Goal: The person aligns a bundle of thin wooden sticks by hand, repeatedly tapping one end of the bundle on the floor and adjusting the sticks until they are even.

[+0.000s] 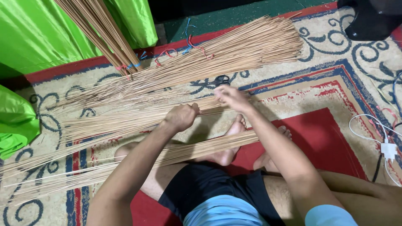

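Note:
I sit cross-legged on a patterned carpet (335, 83). My left hand (181, 116) is closed around a bundle of thin tan sticks (121, 119) lying across in front of me. My right hand (231, 97) pinches the same bundle's end just to the right. Another bundle of sticks (176, 152) lies over my legs and feet. A large fan of sticks (217, 54) spreads on the carpet beyond my hands.
A tied bundle of sticks (104, 33) leans at the upper left against bright green fabric (37, 37). More green fabric (14, 121) sits at the left edge. A white charger with cables (388, 148) lies at the right. A black object (372, 19) stands at the top right.

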